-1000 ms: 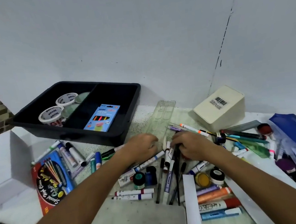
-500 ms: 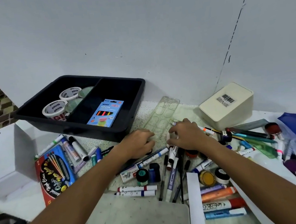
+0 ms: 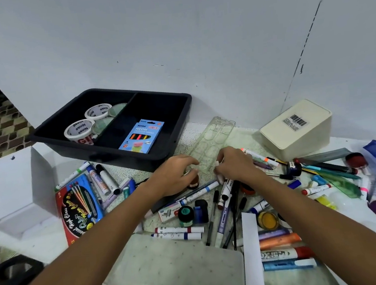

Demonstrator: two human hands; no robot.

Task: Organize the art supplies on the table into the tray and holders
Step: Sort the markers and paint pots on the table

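Art supplies lie scattered across the table (image 3: 246,136) in the head view, our only view: markers (image 3: 179,232), paint jars (image 3: 267,220) and pens well apart from the black divided tray (image 3: 179,110), which already holds two tape rolls (image 3: 79,129) in its left compartment and a neon pencil box (image 3: 141,135) in its right.

Our left hand (image 3: 174,175) curls over a small dark bottle (image 3: 193,180). Our right hand (image 3: 234,165) pinches a white-capped item (image 3: 217,162) we cannot identify at the near end of the clear plastic palette (image 3: 212,144).

We judge the step in hand to be gathering small items for the tray. To do it well, we should lift each piece clear of the crossed pens and keep the bottle upright.
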